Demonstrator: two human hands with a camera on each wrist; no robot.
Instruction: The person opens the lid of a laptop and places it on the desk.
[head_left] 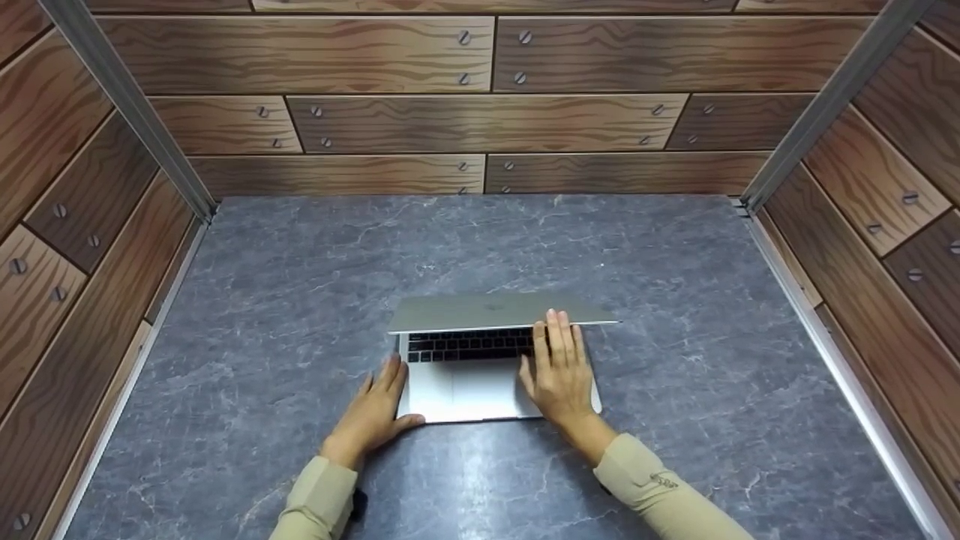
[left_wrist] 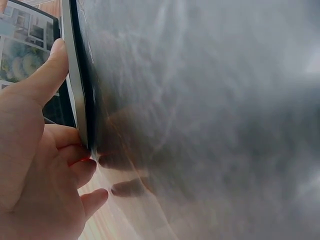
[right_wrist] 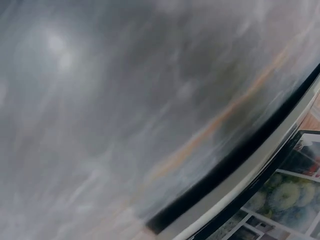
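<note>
A silver laptop (head_left: 469,394) lies on the grey table with its lid (head_left: 495,311) partly raised and leaning forward over the dark keyboard. My left hand (head_left: 373,412) rests against the near left corner of the base, fingers along the side and thumb at the front edge. In the left wrist view, the left thumb (left_wrist: 52,70) touches that edge, and picture tiles show on the screen (left_wrist: 22,60). My right hand (head_left: 559,367) reaches over the base, its straight fingertips on the lid's edge. The right wrist view shows the laptop's front edge (right_wrist: 240,172) but not the hand.
A grey marbled tabletop (head_left: 300,255) surrounds the laptop. Wood-patterned panels (head_left: 480,56) stand behind and at both sides, with metal posts (head_left: 139,112) at the back corners.
</note>
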